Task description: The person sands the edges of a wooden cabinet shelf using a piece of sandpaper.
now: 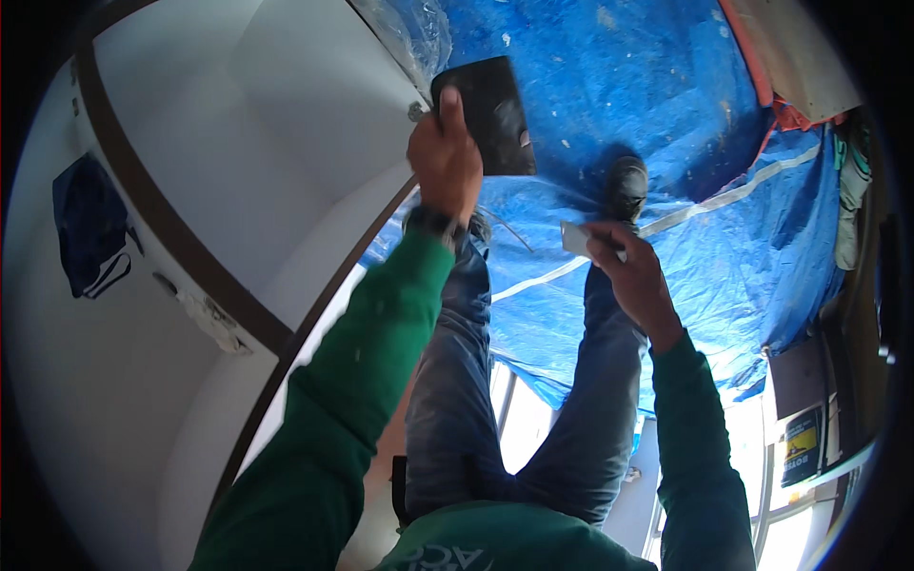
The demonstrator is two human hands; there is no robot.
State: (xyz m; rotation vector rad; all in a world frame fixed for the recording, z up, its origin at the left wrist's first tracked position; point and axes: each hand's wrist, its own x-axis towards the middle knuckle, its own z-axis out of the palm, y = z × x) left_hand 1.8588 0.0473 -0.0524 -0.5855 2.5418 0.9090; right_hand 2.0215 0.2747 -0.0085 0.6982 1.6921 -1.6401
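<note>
Board (497, 109) aloft in the left hand (446, 162), scraper (575, 239) in the right hand (631, 278)

And it's the board that grabs the eye: near-black, flat, roughly rectangular, its upper left corner rounded, the upper right one sharper. A dull sheen lies across the face, there are faint scuffs, and look at that small pale mark close to the right edge! The left hand is clamped on its left side, thumb laid along the face, the other fingers mostly out of sight. Up it sits, in the air over the blue tarpaulin (609, 86), near the brown-edged white panel (276, 114) and the clear plastic sheeting (419, 33).

Over to the right hand, closed around the scraper: pale grey flat blade facing left, the rest largely covered by fingers. It's well apart from the board, near a black shoe (627, 186). Green sleeves (371, 333) on both arms, dark wristwatch (436, 223) on the left!
</note>
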